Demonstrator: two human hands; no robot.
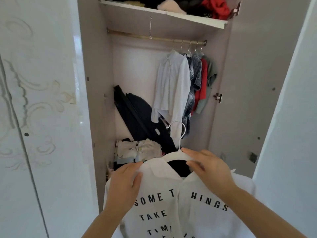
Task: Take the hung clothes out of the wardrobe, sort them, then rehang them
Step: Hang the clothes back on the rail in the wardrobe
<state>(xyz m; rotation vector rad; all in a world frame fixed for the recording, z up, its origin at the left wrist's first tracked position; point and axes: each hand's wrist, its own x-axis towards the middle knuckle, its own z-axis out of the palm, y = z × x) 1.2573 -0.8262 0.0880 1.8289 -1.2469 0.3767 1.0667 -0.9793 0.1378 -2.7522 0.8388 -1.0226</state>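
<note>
I hold a white shirt with black lettering (171, 208) on a white hanger (173, 156) in front of the open wardrobe. My left hand (124, 184) grips the shirt's left shoulder and collar. My right hand (209, 167) pinches the hanger's right arm and the collar there. The hanger's metal hook (178, 129) points up, free of the rail. On the brass rail (154, 37), far right, hang a white shirt (171, 86), a plaid shirt (195, 78), a red garment (202, 83) and a grey-green garment (211, 76).
A bare wire hook (150, 28) hangs left of the middle of the rail. A black bag (139, 114) leans inside the wardrobe above a pile of folded clothes (137, 150). The top shelf (171, 14) holds piled clothes. White wardrobe doors (42, 100) stand on both sides.
</note>
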